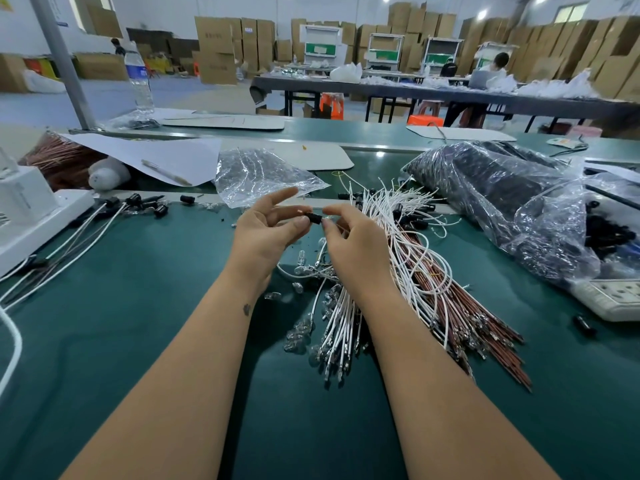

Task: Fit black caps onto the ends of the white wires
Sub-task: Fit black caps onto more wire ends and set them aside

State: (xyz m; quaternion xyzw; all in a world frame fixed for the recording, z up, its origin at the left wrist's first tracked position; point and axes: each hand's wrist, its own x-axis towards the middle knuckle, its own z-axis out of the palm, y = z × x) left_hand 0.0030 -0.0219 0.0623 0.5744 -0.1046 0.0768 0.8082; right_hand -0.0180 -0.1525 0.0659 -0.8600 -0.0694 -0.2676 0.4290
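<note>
Both hands met above the green worktop (138, 306), near the middle of the view. Left hand (265, 230): thumb and a curled finger pinched one end of a small black cap (314, 218); index finger stuck out straight toward 1 o'clock, touching nothing. Right hand (353, 242): fingertips closed on the cap's other end, fingers curled down. Something small and orange-pink showed at the cap's left end; too small to tell what it was. Whether a wire was in either hand, I could not tell.

Under and to 4 o'clock of the right hand lay the white wires (408, 237), a loose heap fanning up toward 12 o'clock, mixed with a bundle of brown wires (485, 320) running down toward 5 o'clock. Small clear bulbs (301, 332) were scattered at 6 o'clock of the hands, touching the wire ends.

A clear bag (256, 174) sat at 12 o'clock of the left hand. A large bag of black parts (502, 188) lay at 2 o'clock. A few loose caps (159, 209) rested at 10 o'clock, beside a white box (24, 209) at the left edge. A power strip (613, 297) lay at 4 o'clock. A water bottle (138, 81) stood far off at 11 o'clock.
</note>
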